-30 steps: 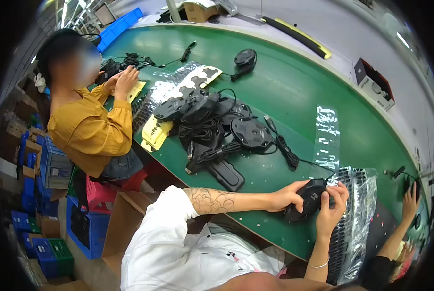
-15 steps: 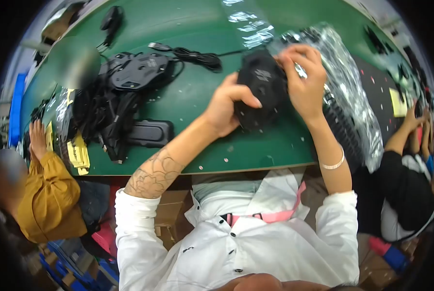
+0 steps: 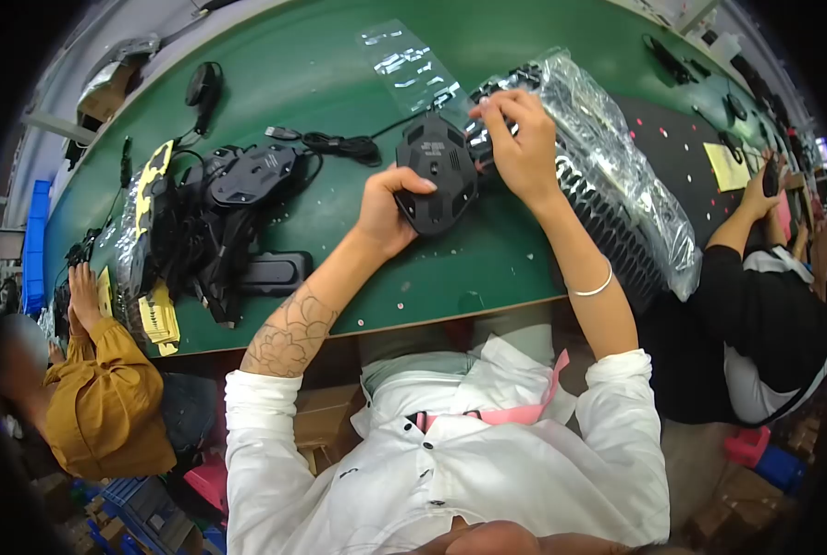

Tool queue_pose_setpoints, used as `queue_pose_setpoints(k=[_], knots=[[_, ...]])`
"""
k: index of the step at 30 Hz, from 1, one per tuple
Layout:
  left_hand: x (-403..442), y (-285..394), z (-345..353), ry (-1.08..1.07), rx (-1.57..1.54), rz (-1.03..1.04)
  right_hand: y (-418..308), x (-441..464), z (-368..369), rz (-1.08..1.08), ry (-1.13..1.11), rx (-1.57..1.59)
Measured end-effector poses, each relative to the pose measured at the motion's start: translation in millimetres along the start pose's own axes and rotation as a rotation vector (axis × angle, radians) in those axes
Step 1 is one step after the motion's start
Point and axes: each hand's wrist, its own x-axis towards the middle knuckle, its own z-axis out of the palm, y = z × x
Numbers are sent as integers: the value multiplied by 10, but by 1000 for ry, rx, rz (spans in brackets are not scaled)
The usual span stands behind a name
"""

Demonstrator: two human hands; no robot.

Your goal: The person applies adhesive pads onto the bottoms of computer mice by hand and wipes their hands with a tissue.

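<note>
Shifted leftward in the head view since the earlier frame, the wired gaming mouse [image 3: 435, 194] sits underside up, steadied in the left hand's [image 3: 384, 211] clasp; right hand [image 3: 524, 148] fingertips bunch beside its cable end, contents indiscernible.

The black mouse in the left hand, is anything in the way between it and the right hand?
Nothing visible blocks it. The right hand hovers close beside the front of the mouse. The clear plastic wrap lies beneath and beyond that hand, while the coiled cable sits on the mouse's other side.
</note>
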Motion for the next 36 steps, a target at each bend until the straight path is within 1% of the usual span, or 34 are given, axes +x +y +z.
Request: queue_pose_setpoints(k=[4,9,11,12,14,16,17,21,22,24,29,35,36], knots=[[-27,-18,18,62,20,63,-96,-7,-5,-3,-110,-64],[-18,-1,-136,111,66,99,-140,-20,46,-53,-186,-71],[-10,-18,-183,169,35,125,-168,-26,59,-24,-190,-34],[-26,2,-139,162,41,138,-182,-18,42,-38,-185,-32],[-55,46,-60,140,38,162,-200,22,3,9,-190,-15],[-94,49,-22,201,94,174,-203,56,-27,3,-143,-13],[-107,42,-3,191,99,182,-218,61,-57,-9,-136,-15],[-94,60,-42,179,105,136,-246,101,-90,72,-150,-17],[-103,86,-15,182,99,143,-274,93,-90,68,-158,-16],[-108,117,84,99,20,77,-309,117,-99,59,-166,-30],[-152,46,79,63,-34,47,-295,79,-80,-4,-190,-43],[-195,47,77,14,56,48,-297,63,-120,-34,-156,-53],[-197,45,20,-4,150,64,-303,67,-132,-29,-150,-31]])
